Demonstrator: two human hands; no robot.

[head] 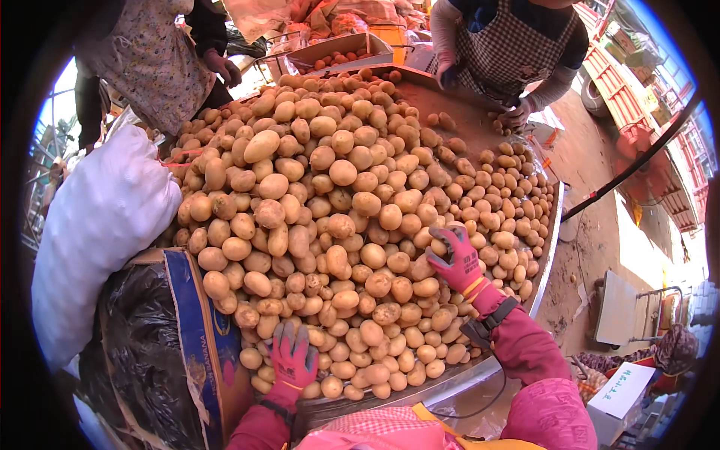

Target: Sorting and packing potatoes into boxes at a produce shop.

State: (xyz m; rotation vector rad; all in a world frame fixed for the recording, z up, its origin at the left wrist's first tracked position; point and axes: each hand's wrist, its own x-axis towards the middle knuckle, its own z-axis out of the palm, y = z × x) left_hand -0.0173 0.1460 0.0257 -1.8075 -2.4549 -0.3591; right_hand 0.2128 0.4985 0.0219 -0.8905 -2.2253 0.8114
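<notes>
A large heap of potatoes (343, 225) covers a table with a metal edge (478, 374). My right hand (458, 259), in a pink glove with grey fingertips, reaches onto the right part of the heap with its fingers curled around a potato (439, 246). At the near left edge of the heap, my left hand (292, 357), gloved alike, rests palm down on potatoes, fingers apart. Smaller potatoes (506, 197) lie to the right of the heap.
A blue cardboard box (194, 337) with black plastic (140, 337) and a full white sack (107, 225) stand at left. Two people stand across the table, one in a floral apron (157, 62), one in a checked apron (506, 45). Behind is a box of potatoes (337, 56); a white-topped cart (616, 309) stands right.
</notes>
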